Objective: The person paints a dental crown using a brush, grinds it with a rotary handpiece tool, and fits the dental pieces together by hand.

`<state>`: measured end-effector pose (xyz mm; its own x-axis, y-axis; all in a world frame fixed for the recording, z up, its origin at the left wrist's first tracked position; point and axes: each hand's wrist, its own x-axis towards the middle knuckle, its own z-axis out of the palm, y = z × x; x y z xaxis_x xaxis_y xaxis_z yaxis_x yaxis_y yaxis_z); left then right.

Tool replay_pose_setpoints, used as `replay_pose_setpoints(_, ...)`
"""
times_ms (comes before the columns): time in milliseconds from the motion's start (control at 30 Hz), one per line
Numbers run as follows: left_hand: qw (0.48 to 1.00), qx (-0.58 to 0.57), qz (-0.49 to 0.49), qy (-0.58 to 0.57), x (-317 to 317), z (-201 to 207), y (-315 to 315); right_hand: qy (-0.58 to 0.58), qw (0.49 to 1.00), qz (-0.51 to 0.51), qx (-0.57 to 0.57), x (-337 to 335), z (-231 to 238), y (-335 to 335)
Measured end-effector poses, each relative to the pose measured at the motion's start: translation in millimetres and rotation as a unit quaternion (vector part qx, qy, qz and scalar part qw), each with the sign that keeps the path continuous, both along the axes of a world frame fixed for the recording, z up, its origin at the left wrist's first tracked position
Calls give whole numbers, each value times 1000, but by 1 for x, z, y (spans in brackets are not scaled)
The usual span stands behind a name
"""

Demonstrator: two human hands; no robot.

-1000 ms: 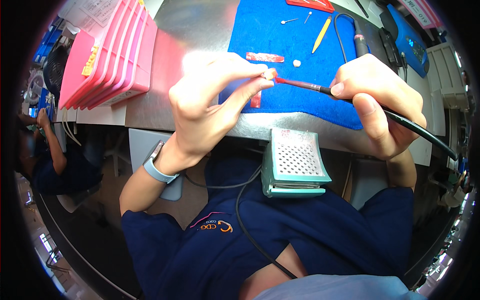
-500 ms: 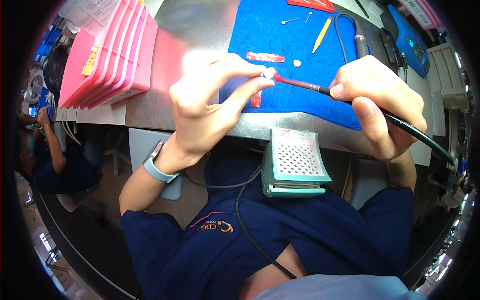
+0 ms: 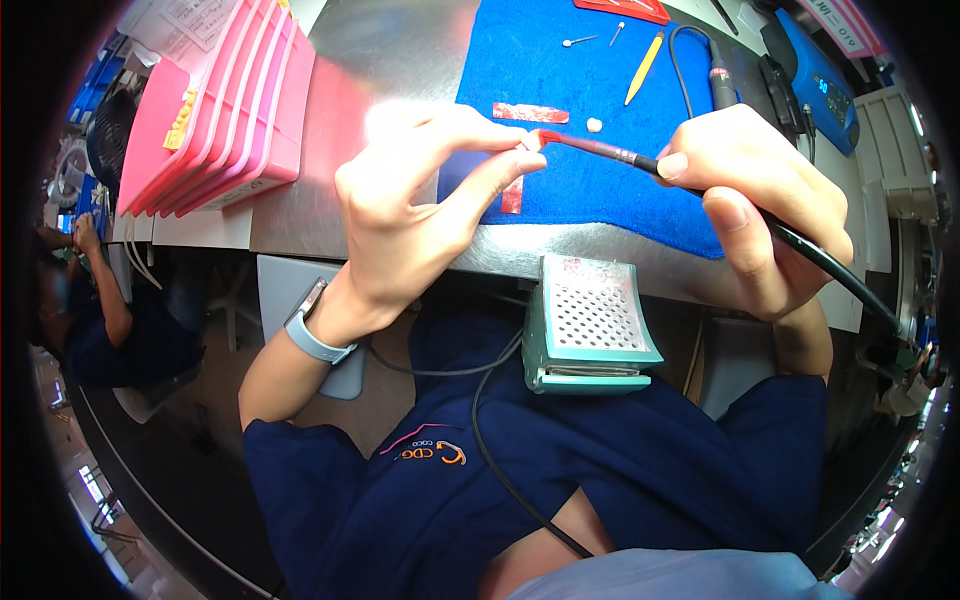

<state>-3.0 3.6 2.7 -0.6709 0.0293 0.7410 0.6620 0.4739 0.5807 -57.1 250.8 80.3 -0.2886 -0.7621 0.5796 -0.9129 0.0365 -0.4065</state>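
Between thumb and forefinger, my left hand (image 3: 405, 200) pinches a small cream-white piece like a dental crown (image 3: 531, 144), partly hidden by the fingertips. My right hand (image 3: 770, 205) grips a slim dark-handled brush (image 3: 605, 150) like a pen. Its red tip meets the crown-like piece, as far as I can see. Both hands are over a blue cloth (image 3: 560, 190). Just beyond the fingers, a second tooth-like piece (image 3: 594, 125) lies on the cloth. Near it is a red strip (image 3: 531, 113), and another red strip (image 3: 512, 198) shows below my left fingertips.
Farther back lie a yellow pencil-like stick (image 3: 645, 68), two small pins (image 3: 580, 41) and a red tray (image 3: 628, 9). A corded handpiece (image 3: 722, 90) and blue unit (image 3: 825, 95) stand right. Pink rack (image 3: 225, 120) is left; a green perforated box (image 3: 598, 310) sits at the table's front edge.
The brush tip has moved slightly left and up against the crown-like piece. My left fingertips have shifted a little to the left. The rest looks the same.
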Motion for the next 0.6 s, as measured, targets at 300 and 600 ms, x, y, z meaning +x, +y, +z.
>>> replay_pose_setpoints(300,1000,8,-4,-20,3,5,3,6,1000,-10,-12,-2,-1,0)
replay_pose_setpoints(600,1000,-7,6,-9,2,1,2,24,1000,15,-4,-4,-4,-1)
